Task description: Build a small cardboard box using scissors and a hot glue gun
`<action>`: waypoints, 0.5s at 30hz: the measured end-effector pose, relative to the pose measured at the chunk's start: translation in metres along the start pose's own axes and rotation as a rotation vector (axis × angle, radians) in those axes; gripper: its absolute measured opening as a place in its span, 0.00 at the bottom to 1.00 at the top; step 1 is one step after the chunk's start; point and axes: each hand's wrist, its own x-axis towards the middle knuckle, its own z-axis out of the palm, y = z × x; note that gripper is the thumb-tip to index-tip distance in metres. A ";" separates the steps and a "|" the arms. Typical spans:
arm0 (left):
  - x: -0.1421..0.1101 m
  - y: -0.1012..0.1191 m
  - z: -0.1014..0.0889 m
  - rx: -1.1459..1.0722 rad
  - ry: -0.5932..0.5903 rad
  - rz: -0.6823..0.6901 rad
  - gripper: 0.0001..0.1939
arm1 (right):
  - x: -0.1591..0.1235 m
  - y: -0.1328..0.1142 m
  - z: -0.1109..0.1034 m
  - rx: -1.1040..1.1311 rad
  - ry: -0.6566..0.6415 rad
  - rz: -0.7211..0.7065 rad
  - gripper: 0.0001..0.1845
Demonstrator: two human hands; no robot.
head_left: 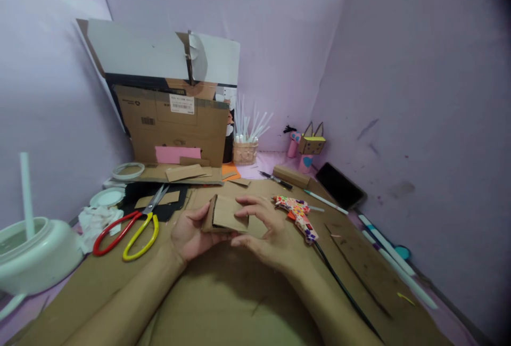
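Between my two hands is a small squarish piece of folded or layered cardboard (229,213), held above the brown cardboard sheet. My left hand (191,234) grips it from the left, thumb along its edge and fingers underneath. On the other side, my right hand (265,229) is curved round the right edge, its fingertips on the top face and its thumb near the lower front corner. To the right lies a patterned hot glue gun (293,210) with a black cord. Scissors (143,223) with one red and one yellow handle rest at the left.
Large cardboard boxes (175,128) stand at the back left, beside a woven basket (245,153) of glue sticks. A phone (340,185), a cardboard animal figure (312,145) and several markers are at the right. A white pot (43,255) stands far left, by crumpled tissue (99,223).
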 end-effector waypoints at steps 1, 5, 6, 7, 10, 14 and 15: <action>0.000 0.000 0.000 0.004 0.003 0.004 0.15 | 0.000 0.000 0.000 0.010 -0.005 0.005 0.16; 0.000 0.000 -0.001 0.008 0.000 0.000 0.15 | 0.000 0.000 -0.002 0.033 -0.004 0.020 0.15; 0.000 0.000 -0.002 0.007 -0.004 -0.001 0.15 | -0.001 0.000 -0.002 0.033 -0.004 0.021 0.15; 0.000 0.000 -0.002 0.006 -0.006 -0.002 0.15 | -0.001 0.000 -0.001 0.032 -0.005 0.022 0.15; 0.000 0.000 -0.001 0.002 0.001 -0.005 0.15 | -0.001 0.000 -0.001 0.034 -0.009 0.029 0.13; 0.000 0.000 0.001 0.000 0.047 -0.010 0.16 | -0.001 -0.003 -0.002 0.042 -0.009 0.039 0.13; 0.000 0.000 0.002 0.000 0.051 -0.008 0.16 | -0.001 -0.004 -0.002 0.043 -0.013 0.036 0.13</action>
